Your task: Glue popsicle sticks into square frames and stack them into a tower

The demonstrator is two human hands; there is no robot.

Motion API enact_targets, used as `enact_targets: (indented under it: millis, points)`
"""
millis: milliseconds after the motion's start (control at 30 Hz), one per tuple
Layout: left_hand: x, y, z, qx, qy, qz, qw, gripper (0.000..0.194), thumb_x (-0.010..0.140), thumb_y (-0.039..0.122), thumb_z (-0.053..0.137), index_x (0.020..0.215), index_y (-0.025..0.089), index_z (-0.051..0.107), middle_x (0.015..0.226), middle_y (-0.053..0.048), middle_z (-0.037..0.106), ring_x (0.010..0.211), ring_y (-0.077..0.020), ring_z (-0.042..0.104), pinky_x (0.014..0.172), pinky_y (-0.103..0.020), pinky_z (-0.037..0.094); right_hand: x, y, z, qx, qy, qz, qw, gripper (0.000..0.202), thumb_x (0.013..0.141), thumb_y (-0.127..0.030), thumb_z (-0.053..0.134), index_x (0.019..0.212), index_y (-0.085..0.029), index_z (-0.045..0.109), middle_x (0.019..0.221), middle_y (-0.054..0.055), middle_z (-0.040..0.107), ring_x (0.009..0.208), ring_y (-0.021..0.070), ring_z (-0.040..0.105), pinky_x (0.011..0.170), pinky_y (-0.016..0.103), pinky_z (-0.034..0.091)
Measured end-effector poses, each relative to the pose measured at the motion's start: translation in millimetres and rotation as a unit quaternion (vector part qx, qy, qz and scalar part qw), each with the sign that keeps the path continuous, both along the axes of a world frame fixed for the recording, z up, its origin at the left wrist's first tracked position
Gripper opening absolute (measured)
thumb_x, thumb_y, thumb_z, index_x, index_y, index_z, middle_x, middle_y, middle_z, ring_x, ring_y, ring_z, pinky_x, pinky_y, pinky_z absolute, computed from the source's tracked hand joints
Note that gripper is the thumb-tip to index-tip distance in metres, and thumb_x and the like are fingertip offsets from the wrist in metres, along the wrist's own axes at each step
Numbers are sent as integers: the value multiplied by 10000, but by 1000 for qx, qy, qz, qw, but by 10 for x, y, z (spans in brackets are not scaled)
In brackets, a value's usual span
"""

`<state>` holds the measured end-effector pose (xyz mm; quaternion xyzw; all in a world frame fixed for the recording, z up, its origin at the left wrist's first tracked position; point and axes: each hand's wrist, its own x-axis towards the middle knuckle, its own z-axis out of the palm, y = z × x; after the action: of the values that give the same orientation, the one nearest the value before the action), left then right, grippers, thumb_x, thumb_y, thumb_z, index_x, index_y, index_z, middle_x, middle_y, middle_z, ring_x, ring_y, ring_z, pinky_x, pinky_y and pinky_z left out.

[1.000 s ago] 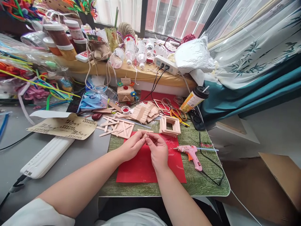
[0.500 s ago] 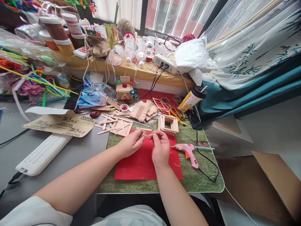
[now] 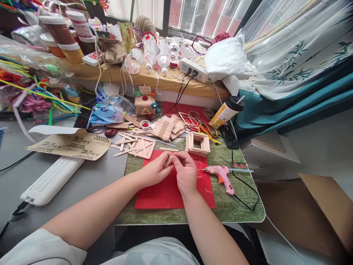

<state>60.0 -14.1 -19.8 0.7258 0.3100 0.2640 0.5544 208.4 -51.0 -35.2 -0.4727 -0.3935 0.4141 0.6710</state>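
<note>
My left hand (image 3: 157,170) is closed around a small bundle of wooden craft sticks (image 3: 169,161), held above the red sheet (image 3: 154,198). Fingers of my right hand (image 3: 186,173) pinch the near end of those sticks, and the two hands touch. Much of the bundle is hidden by the fingers. Just beyond my right hand stands a square frame of stacked craft sticks (image 3: 198,143). A single craft stick (image 3: 168,149) lies at the sheet's far edge. To the right, a pink glue gun (image 3: 222,176) rests on its side, nozzle toward the sheet.
Craft-stick panels (image 3: 162,129) and loose sticks (image 3: 138,146) lie behind my hands. Scissors (image 3: 208,129) and a lidded drink cup (image 3: 227,112) are at the back right. Sandpaper (image 3: 71,145) lies left. A black cord (image 3: 245,204) loops near the table's right edge.
My right hand has moved left against my left hand. The stick that stretched between the hands now lies together with the bundle. The view has shifted slightly.
</note>
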Motion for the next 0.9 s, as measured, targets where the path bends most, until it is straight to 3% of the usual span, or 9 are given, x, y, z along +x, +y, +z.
enact_targets:
  millis: [200,333,533,667,900]
  points:
    - [10,44,-104,31,26,27,999,111,1067,266,432,1148,210,483,1031,-44,592,968,-203,589,907,-365,515,-7,-10,24,16,-14,15,1000,138,926,-357,773,1011,-247,772,1009,44,723,977,211,686,926,389,582]
    - [4,45,-131,50,37,45,997,78,1046,225,442,1107,215,489,1007,-35,589,908,-192,572,848,-339,511,-13,-58,47,44,-86,26,995,102,948,-309,755,1035,-279,799,1065,53,710,1036,224,687,969,411,574]
    - [-22,46,-130,78,3,31,996,228,1048,202,436,1264,207,508,1194,-85,622,1097,-222,621,996,-378,513,-20,-140,108,80,-222,5,972,324,982,-240,707,1276,-367,762,1242,69,667,1183,244,655,1073,453,541]
    - [-1,89,-155,86,-10,27,996,236,1045,191,423,1241,197,555,1211,-95,640,1157,-239,615,1050,-405,499,-16,-134,114,90,-266,4,960,302,1001,-227,678,1250,-370,773,1227,68,708,1183,255,657,1076,481,537]
    - [9,117,-180,78,53,37,995,128,964,160,480,1064,200,549,1034,-54,618,935,-210,597,852,-354,508,-4,-129,97,86,-297,-11,951,258,962,-251,736,1199,-344,776,1153,66,723,1113,259,660,1019,483,543]
